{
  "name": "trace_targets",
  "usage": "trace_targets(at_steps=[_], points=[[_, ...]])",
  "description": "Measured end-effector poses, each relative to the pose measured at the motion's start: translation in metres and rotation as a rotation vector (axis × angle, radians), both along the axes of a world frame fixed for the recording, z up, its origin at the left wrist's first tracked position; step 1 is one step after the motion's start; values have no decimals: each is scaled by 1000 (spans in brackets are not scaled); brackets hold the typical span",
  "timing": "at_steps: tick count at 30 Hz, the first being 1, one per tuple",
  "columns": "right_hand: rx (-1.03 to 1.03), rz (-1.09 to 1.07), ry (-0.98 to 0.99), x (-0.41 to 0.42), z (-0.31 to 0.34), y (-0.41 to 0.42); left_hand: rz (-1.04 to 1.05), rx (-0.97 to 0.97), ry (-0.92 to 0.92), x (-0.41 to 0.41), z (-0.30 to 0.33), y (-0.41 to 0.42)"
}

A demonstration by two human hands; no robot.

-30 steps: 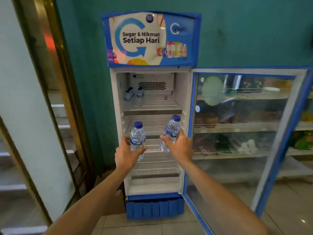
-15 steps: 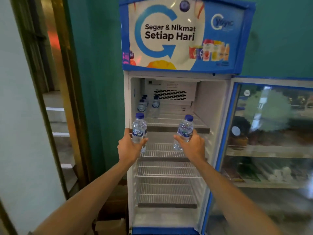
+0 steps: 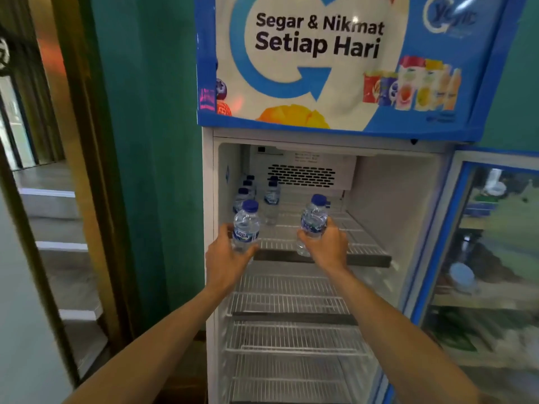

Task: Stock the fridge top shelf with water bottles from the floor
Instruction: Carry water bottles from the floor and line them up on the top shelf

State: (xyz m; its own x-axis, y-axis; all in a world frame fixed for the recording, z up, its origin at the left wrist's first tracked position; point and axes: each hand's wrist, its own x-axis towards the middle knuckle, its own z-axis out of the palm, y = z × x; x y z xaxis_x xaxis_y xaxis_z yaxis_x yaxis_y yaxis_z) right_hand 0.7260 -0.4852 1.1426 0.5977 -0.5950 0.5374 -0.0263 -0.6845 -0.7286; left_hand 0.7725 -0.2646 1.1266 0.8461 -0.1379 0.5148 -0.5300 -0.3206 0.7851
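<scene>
My left hand (image 3: 226, 259) grips a small clear water bottle (image 3: 246, 225) with a blue cap and a blue label, upright, at the left front of the fridge's top shelf (image 3: 364, 246). My right hand (image 3: 326, 246) grips a second such bottle (image 3: 313, 220), tilted slightly right, over the middle front of that wire shelf. Several more bottles (image 3: 271, 199) stand in the back left corner of the top shelf, below the vent.
The fridge (image 3: 423, 214) stands open, its glass door (image 3: 495, 258) swung out to the right. Bare wire shelves (image 3: 291, 304) lie below the top one. A teal wall (image 3: 151, 141) and a wooden door frame (image 3: 84, 170) are at left, stairs behind.
I have come closer to the fridge. Both hands have risen with their bottles from the second shelf's height to the front edge of the top shelf.
</scene>
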Motion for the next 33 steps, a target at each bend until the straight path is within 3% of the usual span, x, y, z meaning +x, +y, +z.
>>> trace_targets(at_steps=[5, 13, 26, 33], points=[[5, 121, -12, 60, 0, -33, 68, 34, -42, 44, 0, -38], [76, 303, 76, 139, -22, -49, 180, 40, 75, 90, -9, -69], [164, 304, 181, 185, -46, -36, 207, 102, 141, 113, -23, -67], [112, 483, 445, 187, -52, -57, 251, 136, 179, 119, -30, -69]])
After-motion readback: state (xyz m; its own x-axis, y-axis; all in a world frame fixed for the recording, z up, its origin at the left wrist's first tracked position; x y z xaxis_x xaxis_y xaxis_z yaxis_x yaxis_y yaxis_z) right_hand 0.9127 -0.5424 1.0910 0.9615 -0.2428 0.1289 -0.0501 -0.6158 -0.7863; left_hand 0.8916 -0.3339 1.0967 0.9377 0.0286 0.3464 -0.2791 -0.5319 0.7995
